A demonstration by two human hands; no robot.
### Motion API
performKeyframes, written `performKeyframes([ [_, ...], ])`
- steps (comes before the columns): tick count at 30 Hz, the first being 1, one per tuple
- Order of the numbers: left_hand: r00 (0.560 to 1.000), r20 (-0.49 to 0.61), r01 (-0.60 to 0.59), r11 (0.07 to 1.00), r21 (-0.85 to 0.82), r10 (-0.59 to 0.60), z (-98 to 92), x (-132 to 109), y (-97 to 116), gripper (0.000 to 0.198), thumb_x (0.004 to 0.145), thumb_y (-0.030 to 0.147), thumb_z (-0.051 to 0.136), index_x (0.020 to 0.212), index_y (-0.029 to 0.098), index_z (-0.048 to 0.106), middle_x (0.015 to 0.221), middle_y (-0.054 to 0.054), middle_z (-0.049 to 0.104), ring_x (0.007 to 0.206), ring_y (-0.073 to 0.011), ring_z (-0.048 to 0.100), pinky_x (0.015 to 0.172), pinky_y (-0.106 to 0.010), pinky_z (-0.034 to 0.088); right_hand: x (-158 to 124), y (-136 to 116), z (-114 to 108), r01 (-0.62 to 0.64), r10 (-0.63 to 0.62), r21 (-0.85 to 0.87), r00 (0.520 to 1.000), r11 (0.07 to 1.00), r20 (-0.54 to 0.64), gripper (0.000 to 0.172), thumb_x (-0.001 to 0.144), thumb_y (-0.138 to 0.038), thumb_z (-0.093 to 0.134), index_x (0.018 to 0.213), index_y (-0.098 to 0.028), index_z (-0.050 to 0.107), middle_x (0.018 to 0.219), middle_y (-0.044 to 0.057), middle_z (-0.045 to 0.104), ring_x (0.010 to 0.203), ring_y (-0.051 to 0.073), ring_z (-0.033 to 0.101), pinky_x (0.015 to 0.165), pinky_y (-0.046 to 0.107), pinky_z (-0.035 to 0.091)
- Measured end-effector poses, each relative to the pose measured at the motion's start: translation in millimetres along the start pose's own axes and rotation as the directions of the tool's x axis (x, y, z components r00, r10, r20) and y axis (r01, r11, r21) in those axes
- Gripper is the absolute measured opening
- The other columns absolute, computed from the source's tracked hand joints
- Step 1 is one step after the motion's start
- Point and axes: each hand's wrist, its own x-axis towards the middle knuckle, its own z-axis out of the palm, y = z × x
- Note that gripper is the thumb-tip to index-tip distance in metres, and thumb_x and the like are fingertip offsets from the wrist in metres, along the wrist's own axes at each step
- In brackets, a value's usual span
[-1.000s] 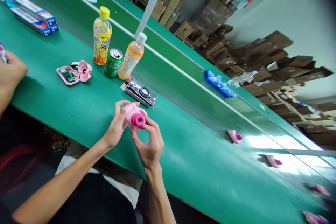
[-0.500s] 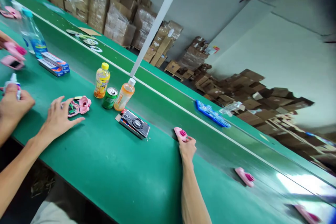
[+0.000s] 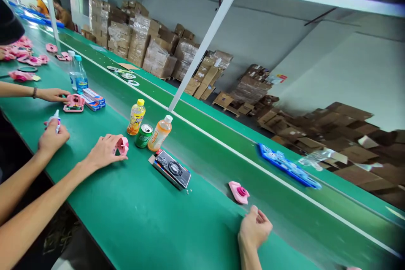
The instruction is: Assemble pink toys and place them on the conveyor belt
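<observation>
The left hand (image 3: pixel 106 152) holds a pink case (image 3: pixel 124 147) between thumb and fingers, over the table (image 3: pixel 152 228), nearer its far edge than its near one. The case is pale pink and glossy, a shell with a bumpy rim, and it stands open, its hollow facing the thumb; the fingers cover much of it, so what lies inside cannot be told.

The right hand (image 3: pixel 255 228) is narrow, fingers curled in, with nothing to be seen in it; whether the fingertips meet cannot be told. Just beyond it, apart from the fingers, a pink camera (image 3: pixel 238 193) lies on the belt (image 3: pixel 209 160), close to the table's far edge. Its body is flat and pale pink with an uneven outline, and a round lens (image 3: pixel 241 191) in deep magenta stands out from the middle.

Between the hands, along the table's far edge, are a yellow-capped bottle (image 3: pixel 136 117), a green can (image 3: pixel 144 136), a white-capped bottle (image 3: pixel 160 133) with orange contents, and a dark box (image 3: pixel 172 168) lying flat.

Towards the table's left end, a co-worker's hand (image 3: pixel 53 138) holds a tube (image 3: pixel 55 120), nozzle up. Another hand (image 3: pixel 52 94), below a bracelet, touches a second pink case (image 3: pixel 74 103).
</observation>
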Motion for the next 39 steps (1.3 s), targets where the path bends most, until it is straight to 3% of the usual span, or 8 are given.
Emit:
performKeyframes([
  [4,0.99,-0.092,0.105,0.994,0.015,-0.103,13.6,-61,86,0.074,0.087,0.058,0.068,0.142,0.011,0.05,0.133,-0.022,0.065,0.12,-0.0385,0.058,0.096,-0.052,0.046,-102,11,-14,0.068,-0.095,0.088,0.931,0.994,0.352,0.069,0.072,-0.078,0.059,0.108,-0.019,0.059,0.096,0.01,0.068,0.082,0.025,0.068,0.079,0.043,0.059],
  [9,0.992,0.076,0.102,0.994,-0.042,-0.099,47.6,-104,184,0.074,0.085,0.053,0.074,0.144,0.013,0.052,0.129,-0.021,0.067,0.118,-0.0412,0.059,0.098,-0.059,0.045,-216,4,-36,-0.002,-0.304,0.348,0.48,0.938,0.823,0.058,0.095,-0.055,0.062,0.141,-0.022,0.052,0.125,0.015,0.069,0.097,0.023,0.073,0.079,0.037,0.062],
  [13,0.994,0.095,0.052,0.996,-0.075,-0.045,66.7,-119,219,0.091,0.082,0.047,0.075,0.157,0.013,0.036,0.152,-0.029,0.047,0.137,-0.0494,0.045,0.099,-0.065,0.044,-227,-15,-33,-0.042,-0.267,0.338,0.525,0.94,0.808,0.046,0.094,-0.051,0.066,0.128,-0.022,0.064,0.122,0.013,0.073,0.095,0.023,0.074,0.076,0.035,0.064],
  [16,1.0,0.006,0.002,0.99,-0.139,-0.002,63.2,-127,205,0.081,0.091,0.046,0.063,0.159,0.016,0.03,0.162,-0.026,0.033,0.142,-0.0463,0.039,0.1,-0.061,0.047,-222,-21,-32,-0.04,-0.24,0.313,0.556,0.949,0.796,0.038,0.091,-0.051,0.069,0.113,-0.019,0.071,0.109,0.012,0.076,0.095,0.025,0.075,0.073,0.034,0.064],
  [21,0.999,-0.017,0.025,0.972,-0.234,-0.03,47.0,-110,127,0.043,0.104,0.03,0.034,0.139,0.018,0.055,0.129,-0.016,0.061,0.118,-0.0321,0.055,0.1,-0.05,0.047,-233,-41,-43,0.256,-0.363,0.269,0.78,0.929,0.509,0.029,0.095,-0.046,0.064,0.105,-0.019,0.07,0.099,0.009,0.075,0.086,0.021,0.072,0.07,0.031,0.061],
  [29,0.977,0.149,-0.071,0.899,-0.432,0.149,43.2,-89,106,0.01,0.095,0.027,0.052,0.099,0.021,0.06,0.101,-0.007,0.065,0.098,-0.026,0.059,0.088,-0.042,0.05,-266,-94,16,0.748,-0.594,0.119,0.41,0.653,0.692,0.033,0.095,-0.029,0.063,0.125,-0.016,0.068,0.11,0.015,0.076,0.09,0.026,0.074,0.073,0.035,0.057],
  [33,0.987,0.142,0.011,0.847,-0.532,0.076,43.9,-97,113,0.02,0.096,0.022,0.042,0.107,0.02,0.058,0.104,-0.009,0.068,0.094,-0.0226,0.067,0.085,-0.038,0.056,-275,-87,36,0.783,-0.566,0.091,0.358,0.615,0.743,0.01,0.094,-0.022,0.063,0.093,-0.023,0.073,0.084,0.004,0.078,0.073,0.021,0.073,0.065,0.029,0.051],
  [39,0.862,0.469,0.5,0.165,-0.85,-0.194,49.5,-101,118,0.062,0.09,0.055,0.059,0.135,0.013,0.061,0.121,-0.014,0.075,0.108,-0.0287,0.073,0.099,-0.043,0.058,-275,-80,22,0.803,-0.681,0.245,0.251,0.544,0.688,0.017,0.1,-0.019,0.054,0.104,-0.021,0.071,0.102,0.007,0.076,0.088,0.019,0.072,0.074,0.029,0.054],
])
